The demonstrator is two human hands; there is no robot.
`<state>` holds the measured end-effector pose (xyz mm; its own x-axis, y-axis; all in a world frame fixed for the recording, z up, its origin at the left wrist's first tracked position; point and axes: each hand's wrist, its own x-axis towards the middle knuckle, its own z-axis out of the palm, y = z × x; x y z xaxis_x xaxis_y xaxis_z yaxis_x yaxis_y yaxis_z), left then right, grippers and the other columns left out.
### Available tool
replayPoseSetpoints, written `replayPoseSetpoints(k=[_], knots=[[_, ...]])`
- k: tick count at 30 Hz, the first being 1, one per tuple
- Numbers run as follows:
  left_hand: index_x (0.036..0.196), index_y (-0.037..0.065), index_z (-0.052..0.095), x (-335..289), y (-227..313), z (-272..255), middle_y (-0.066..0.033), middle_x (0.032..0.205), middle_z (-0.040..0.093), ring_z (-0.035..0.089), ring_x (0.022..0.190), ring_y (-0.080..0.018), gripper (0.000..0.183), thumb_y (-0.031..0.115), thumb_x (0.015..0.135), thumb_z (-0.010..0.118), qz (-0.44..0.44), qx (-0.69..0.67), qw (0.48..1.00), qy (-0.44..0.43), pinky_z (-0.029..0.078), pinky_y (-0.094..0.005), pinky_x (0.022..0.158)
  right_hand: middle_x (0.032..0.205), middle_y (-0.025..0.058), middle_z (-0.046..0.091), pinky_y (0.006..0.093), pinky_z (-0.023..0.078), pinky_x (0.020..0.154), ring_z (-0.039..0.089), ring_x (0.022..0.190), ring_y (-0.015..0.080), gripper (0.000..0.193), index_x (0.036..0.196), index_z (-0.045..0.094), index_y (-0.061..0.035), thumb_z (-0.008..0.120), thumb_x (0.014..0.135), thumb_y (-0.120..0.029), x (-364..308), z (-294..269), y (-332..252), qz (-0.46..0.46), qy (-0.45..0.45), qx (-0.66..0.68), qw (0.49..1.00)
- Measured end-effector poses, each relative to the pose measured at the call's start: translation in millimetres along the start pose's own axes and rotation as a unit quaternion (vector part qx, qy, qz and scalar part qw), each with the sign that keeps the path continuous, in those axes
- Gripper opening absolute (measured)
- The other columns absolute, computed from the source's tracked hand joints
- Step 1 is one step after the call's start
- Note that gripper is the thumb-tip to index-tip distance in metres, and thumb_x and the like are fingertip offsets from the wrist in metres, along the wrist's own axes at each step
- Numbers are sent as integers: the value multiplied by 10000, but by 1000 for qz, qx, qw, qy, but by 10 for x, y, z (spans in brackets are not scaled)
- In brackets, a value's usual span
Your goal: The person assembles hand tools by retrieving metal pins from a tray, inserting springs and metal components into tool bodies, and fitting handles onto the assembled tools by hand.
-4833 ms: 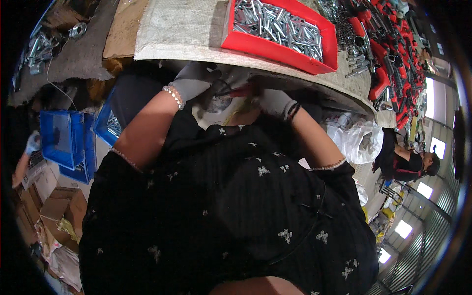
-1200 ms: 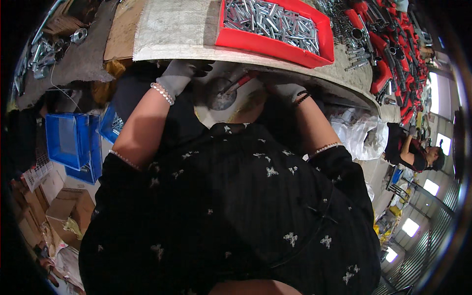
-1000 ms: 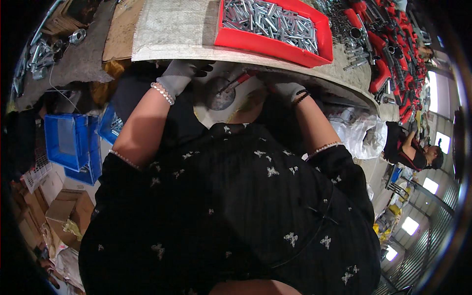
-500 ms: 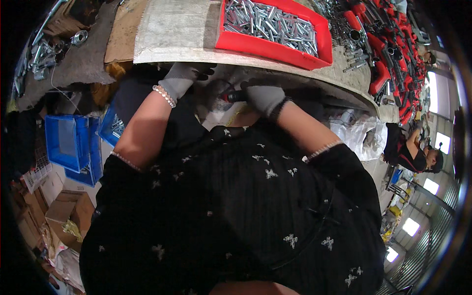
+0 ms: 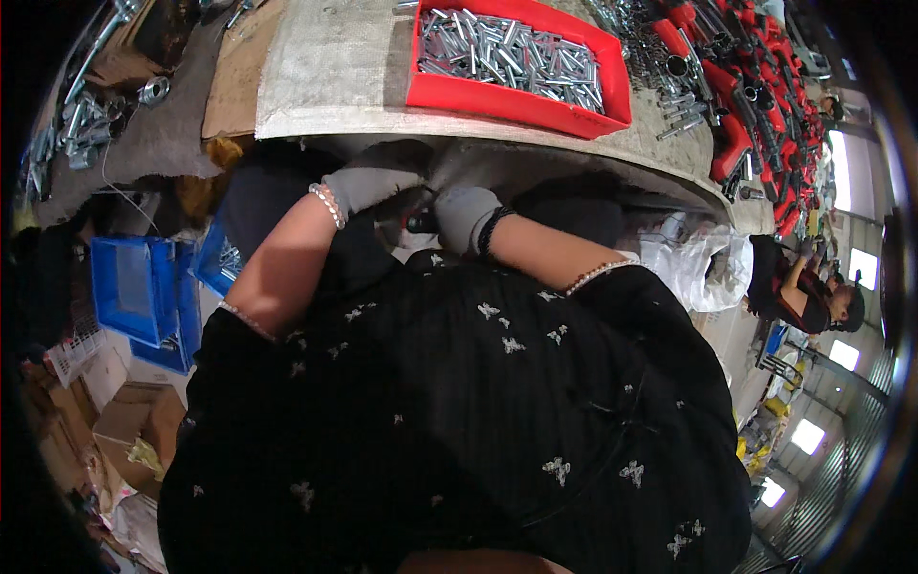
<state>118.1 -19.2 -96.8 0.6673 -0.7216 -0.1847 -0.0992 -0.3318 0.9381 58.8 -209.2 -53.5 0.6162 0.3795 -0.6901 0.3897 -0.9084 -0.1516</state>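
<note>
Both my hands wear grey gloves and are close together below the front edge of the cloth-covered bench. My left hand [image 5: 375, 182] reaches under the edge from the left, its fingertips lost in shadow. My right hand [image 5: 469, 215] is closed round a dark tool with a red part [image 5: 419, 222], most of which the glove hides. Above my hands, on the bench, a red tray [image 5: 516, 113] holds many short silvery metal pins [image 5: 512, 55].
Black-and-red tools [image 5: 736, 124] lie piled at the bench's right, metal fittings [image 5: 81, 129] at its left. Blue crates [image 5: 129, 287] and a cardboard box [image 5: 139, 421] stand lower left. A white plastic bag [image 5: 703, 263] hangs right; another person [image 5: 813, 292] is beyond it.
My right hand has moved left and slightly down, bringing the dark tool closer to my left hand. My left hand has shifted a little right and down, its fingers now deeper in shadow.
</note>
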Motion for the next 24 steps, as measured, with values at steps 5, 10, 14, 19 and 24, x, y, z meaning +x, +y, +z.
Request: replayPoseSetpoints(k=[5,10,14,19,24], knots=[[1105,-31,646,-74,369,27,-160,1006,710,686,894,-293,391,319,943,582,-231,111,954,-157,530,-386,806,1042,162,722,428,559,832,697,997,325,265,1022,730,-70,667,804,-207,-4,-20,-158,21,-1,23,1000],[1089,17,665,-117,125,156,-232,988,687,666,925,-373,395,296,810,660,-173,59,979,-84,519,-421,805,1037,171,716,431,555,830,692,990,339,269,1023,719,-67,662,813,-225,-17,-25,85,7,10,50,999],[1168,40,650,40,332,353,-239,1052,683,647,1025,-382,497,329,765,687,-108,217,953,-180,508,-439,869,1119,186,701,424,542,877,676,1049,334,349,1078,714,-49,675,772,-213,-119,27,243,36,34,132,990],[972,138,763,290,112,883,-162,988,726,695,961,-316,420,497,779,665,-127,368,857,-338,548,-432,823,1069,197,712,428,542,849,687,1005,346,430,1068,734,-74,676,794,-400,59,343,150,4,-71,45,996],[921,106,759,143,-68,881,-169,950,724,694,922,-357,234,292,806,674,-63,370,904,-207,555,-434,798,1093,199,710,430,548,856,691,1020,339,310,1032,740,-76,645,833,-293,-26,104,23,17,-56,113,992]])
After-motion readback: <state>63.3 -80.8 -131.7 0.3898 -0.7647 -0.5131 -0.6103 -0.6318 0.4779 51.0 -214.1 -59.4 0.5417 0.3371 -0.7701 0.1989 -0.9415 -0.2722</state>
